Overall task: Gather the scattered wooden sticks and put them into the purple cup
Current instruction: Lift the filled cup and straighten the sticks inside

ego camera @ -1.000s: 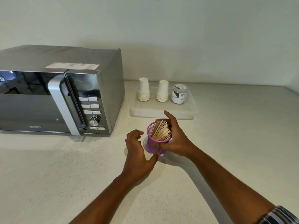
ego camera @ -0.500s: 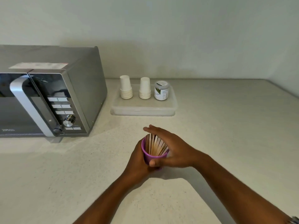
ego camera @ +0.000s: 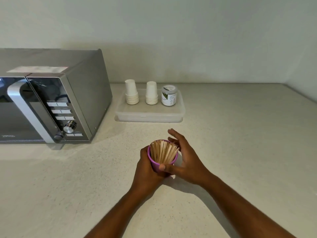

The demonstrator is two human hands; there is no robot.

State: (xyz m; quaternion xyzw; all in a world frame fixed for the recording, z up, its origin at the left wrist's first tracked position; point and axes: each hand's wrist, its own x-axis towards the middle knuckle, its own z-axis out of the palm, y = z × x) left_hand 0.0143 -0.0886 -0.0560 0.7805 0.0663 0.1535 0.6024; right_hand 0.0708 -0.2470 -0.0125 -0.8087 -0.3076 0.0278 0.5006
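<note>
One small purple plastic cup (ego camera: 162, 163) stands near the counter's front middle, packed with a bundle of thin pale wooden sticks (ego camera: 162, 151) too many and too close to count. Two bare hands are at it, the left hand (ego camera: 147, 170) and the right hand (ego camera: 186, 158). One silver microwave oven (ego camera: 51, 100) sits at the left edge. One clear shallow plastic tray (ego camera: 149, 115) by the back edge carries two stacks of white paper cups (ego camera: 131, 94) (ego camera: 151, 93) and one small labelled jar (ego camera: 169, 95).

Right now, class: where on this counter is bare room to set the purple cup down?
Bare counter lies right of the hands, and more in front of the microwave. The tray is crowded along its back with paper cup stacks and a jar.
</note>
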